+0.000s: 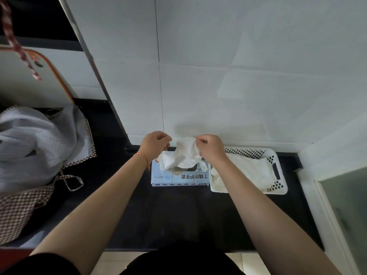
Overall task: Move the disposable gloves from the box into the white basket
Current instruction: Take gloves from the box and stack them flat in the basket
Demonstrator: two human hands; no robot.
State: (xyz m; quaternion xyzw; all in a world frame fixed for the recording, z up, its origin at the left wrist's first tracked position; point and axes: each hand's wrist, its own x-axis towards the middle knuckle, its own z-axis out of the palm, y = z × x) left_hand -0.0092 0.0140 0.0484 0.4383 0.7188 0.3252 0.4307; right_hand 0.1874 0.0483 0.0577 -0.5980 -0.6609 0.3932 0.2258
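Observation:
A light blue glove box (179,178) lies on the dark counter against the wall. Above its opening hangs a white disposable glove (183,154), pinched at its top edge by my right hand (210,148). My left hand (154,144) hovers just left of the glove with curled fingers; whether it holds a glove edge is unclear. Right of the box stands the white perforated basket (278,165), with several white gloves (248,172) lying inside it.
A checked cloth bag (29,165) stuffed with grey fabric sits at the left of the counter. White tiled wall runs close behind box and basket. A white ledge and frosted panel (341,195) bound the right side.

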